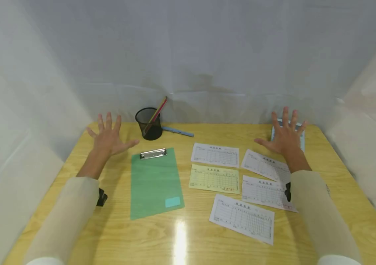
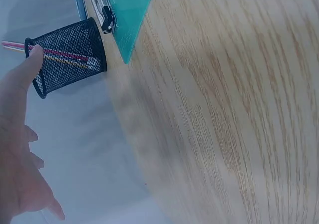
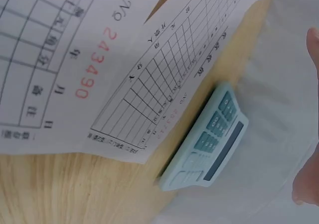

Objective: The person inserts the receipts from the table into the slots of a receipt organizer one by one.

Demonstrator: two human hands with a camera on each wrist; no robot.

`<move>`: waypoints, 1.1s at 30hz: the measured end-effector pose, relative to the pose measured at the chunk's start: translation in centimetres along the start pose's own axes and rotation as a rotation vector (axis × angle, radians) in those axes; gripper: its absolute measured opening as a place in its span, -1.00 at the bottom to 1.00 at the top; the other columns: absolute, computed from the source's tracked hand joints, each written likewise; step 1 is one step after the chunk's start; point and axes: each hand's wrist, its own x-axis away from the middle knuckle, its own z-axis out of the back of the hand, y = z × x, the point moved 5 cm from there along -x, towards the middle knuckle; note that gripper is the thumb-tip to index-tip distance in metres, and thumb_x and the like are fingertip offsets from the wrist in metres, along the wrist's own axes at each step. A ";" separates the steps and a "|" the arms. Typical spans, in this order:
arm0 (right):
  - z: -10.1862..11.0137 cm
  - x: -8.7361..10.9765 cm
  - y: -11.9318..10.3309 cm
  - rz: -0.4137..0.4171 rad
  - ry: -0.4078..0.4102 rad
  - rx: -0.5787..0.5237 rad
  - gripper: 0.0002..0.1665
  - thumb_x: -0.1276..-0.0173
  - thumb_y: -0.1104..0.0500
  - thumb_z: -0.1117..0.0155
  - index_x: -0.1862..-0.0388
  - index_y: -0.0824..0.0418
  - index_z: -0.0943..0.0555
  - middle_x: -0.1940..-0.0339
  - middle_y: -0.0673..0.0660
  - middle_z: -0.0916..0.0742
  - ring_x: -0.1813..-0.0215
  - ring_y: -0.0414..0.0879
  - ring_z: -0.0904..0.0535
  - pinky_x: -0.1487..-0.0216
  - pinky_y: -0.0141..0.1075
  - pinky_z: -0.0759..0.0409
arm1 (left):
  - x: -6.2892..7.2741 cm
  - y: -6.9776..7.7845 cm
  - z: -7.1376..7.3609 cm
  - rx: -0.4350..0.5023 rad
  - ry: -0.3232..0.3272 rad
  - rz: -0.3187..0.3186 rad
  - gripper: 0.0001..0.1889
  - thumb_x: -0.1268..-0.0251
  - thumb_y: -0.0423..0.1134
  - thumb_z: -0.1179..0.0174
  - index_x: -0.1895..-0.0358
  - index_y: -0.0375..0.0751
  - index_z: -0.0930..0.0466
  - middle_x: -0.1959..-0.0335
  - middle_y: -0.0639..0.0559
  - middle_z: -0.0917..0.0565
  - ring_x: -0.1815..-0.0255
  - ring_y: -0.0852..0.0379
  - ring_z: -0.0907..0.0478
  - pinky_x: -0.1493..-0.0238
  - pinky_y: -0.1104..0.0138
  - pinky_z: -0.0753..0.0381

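Observation:
My left hand [image 1: 106,140] is held with its fingers spread over the left part of the table and holds nothing. Nearest to it is a green clipboard [image 1: 155,184] with a metal clip, and a black mesh pen cup [image 2: 67,57] with pencils [image 1: 156,114] in it. On the other side, my right hand [image 1: 285,139] is likewise spread and holds nothing. In the head view it overlaps a light blue calculator [image 3: 207,144], hiding part of it. Several white printed slips [image 1: 215,155] and one yellow slip [image 1: 214,179] lie between the clipboard and the right arm.
A blue pen-like stick [image 1: 178,131] lies beside the pen cup. The wooden table [image 1: 141,243] is bounded by a pale sheet [image 1: 208,55] at the back and sides. A small light blue label [image 1: 173,202] is on the clipboard's lower corner.

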 end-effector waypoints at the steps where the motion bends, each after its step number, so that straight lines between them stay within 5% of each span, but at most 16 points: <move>1: 0.1 0.0 -0.2 0.003 0.000 -0.008 0.36 -0.03 -0.63 0.03 -0.55 0.07 0.29 -0.53 0.33 0.33 -0.48 0.38 0.55 -0.22 0.54 0.39 | 0.1 0.0 0.0 -0.004 0.001 -0.005 0.19 -0.01 0.52 0.00 -0.52 -0.15 0.33 -0.49 -0.34 0.46 -0.46 -0.39 0.62 -0.07 -0.57 0.47; 11: -0.1 0.5 -1.7 -0.011 -0.116 -0.157 0.35 -0.04 -0.57 -0.07 -0.55 0.12 0.22 -0.53 0.39 0.24 -0.50 0.41 0.43 -0.22 0.54 0.33 | 0.8 1.4 -0.4 0.020 -0.031 -0.103 0.10 -0.09 0.45 -0.01 -0.51 -0.22 0.18 -0.52 -0.33 0.28 -0.50 -0.35 0.52 -0.22 -0.49 0.33; 17: -0.5 1.0 -3.4 0.015 -0.192 -0.302 0.27 -0.14 -0.46 -0.12 -0.55 0.17 0.19 -0.51 0.46 0.11 -0.50 0.44 0.23 -0.30 0.46 0.15 | 1.3 2.6 -1.2 0.056 -0.127 -0.136 0.07 -0.12 0.39 -0.06 -0.49 -0.30 0.12 -0.50 -0.39 0.17 -0.50 -0.40 0.33 -0.30 -0.41 0.19; 24: -1.4 1.3 -5.7 0.012 -0.294 -0.453 0.18 -0.22 -0.33 -0.18 -0.54 0.19 0.16 -0.50 0.46 -0.05 -0.46 0.44 0.02 -0.33 0.35 -0.08 | 1.8 4.0 -2.0 0.079 -0.154 -0.202 -0.01 -0.16 0.28 -0.13 -0.43 -0.42 -0.03 -0.45 -0.44 -0.04 -0.47 -0.41 0.11 -0.32 -0.31 -0.06; 33: -2.4 1.9 -8.3 0.005 -0.343 -0.515 -0.21 -0.31 -0.15 -0.20 -0.35 0.32 -0.33 -0.32 0.40 -0.45 -0.28 0.33 -0.38 -0.20 0.16 -0.42 | 1.6 5.8 -3.4 0.216 -0.229 -0.245 0.00 -0.14 0.22 -0.21 -0.40 -0.51 -0.06 -0.40 -0.48 -0.15 -0.42 -0.39 -0.08 -0.39 -0.14 -0.13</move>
